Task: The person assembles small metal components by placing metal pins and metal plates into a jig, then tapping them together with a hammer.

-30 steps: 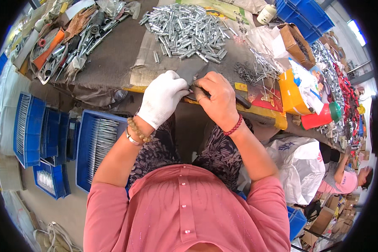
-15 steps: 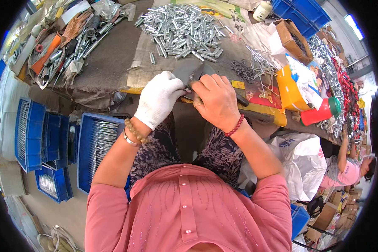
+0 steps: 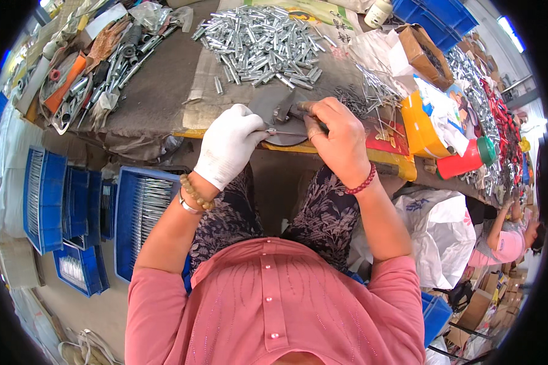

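Observation:
My left hand (image 3: 230, 143), in a white knitted glove, is closed at the table's front edge. Its fingertips pinch one end of a thin metal rod (image 3: 289, 132), which points right, toward my other hand. My bare right hand (image 3: 342, 139) is closed too, thumb and fingers curled together beside a small dark metal fixture (image 3: 282, 113). What the right fingertips grip is hidden from view. The fixture stands on a round grey plate (image 3: 265, 103) between both hands. Behind it lies a heap of short silvery metal sleeves (image 3: 259, 45), with one sleeve (image 3: 218, 85) apart from the pile.
Tools and gloves (image 3: 106, 61) crowd the table's left. Thin metal pins (image 3: 377, 85), a yellow container (image 3: 423, 131) and a red jar with green lid (image 3: 466, 159) are at right. A blue bin of rods (image 3: 143, 213) stands left of my legs. Another person (image 3: 508, 240) works far right.
My right hand has moved right, away from my left hand, uncovering the fixture and the rod. The left hand stays nearly in place.

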### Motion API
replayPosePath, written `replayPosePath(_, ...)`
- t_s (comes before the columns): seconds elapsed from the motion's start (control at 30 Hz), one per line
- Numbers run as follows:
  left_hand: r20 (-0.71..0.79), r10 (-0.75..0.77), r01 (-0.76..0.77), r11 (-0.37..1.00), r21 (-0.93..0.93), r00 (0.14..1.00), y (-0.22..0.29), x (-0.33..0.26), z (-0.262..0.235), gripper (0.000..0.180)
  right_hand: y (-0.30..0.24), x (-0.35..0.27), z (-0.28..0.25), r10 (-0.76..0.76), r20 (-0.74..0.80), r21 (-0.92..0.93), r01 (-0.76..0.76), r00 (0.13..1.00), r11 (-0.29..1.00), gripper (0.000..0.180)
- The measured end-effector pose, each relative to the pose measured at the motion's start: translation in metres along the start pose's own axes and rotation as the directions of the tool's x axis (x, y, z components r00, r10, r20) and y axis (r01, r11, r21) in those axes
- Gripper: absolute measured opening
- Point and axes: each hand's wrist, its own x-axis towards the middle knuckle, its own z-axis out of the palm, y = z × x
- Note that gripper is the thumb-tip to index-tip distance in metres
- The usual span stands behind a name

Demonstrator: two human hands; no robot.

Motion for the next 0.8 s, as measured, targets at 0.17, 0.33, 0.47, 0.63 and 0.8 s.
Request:
replayPosePath(0.17, 0.025, -0.025, 0.026, 0.999, -0.028, 0.999, -0.003, 0.000, 0.000, 0.009, 0.002, 0.007, -0.002, -0.087, 0.097, -0.021, 0.089, 0.991, 0.996, 0.031)
replayPosePath(0.33, 0.052, -0.053, 0.056, 0.996, -0.070, 0.997, -0.004, 0.001, 0.000, 0.009, 0.027, 0.004, 0.008, -0.011, 0.140, -0.048, 0.018, 0.990, 0.999, 0.036)
replayPosePath(0.47, 0.072, -0.095, 0.100, 0.993, -0.063, 0.993, -0.001, 0.002, -0.002, 0.009, 0.030, 0.009, 0.009, -0.024, 0.084, -0.053, 0.029, 0.996, 0.998, 0.036)
replayPosePath(0.63, 0.046, -0.083, 0.086, 0.993, -0.084, 0.995, -0.003, 0.000, -0.001, 0.010, 0.010, 0.017, 0.012, -0.106, 0.119, 0.008, 0.106, 0.987, 0.994, 0.022)
replayPosePath(0.8, 0.036, -0.076, 0.079, 0.995, -0.064, 0.996, -0.001, -0.001, 0.000, 0.011, 0.011, 0.027, 0.022, -0.261, 0.197, 0.004, 0.265, 0.945, 0.964, 0.009)
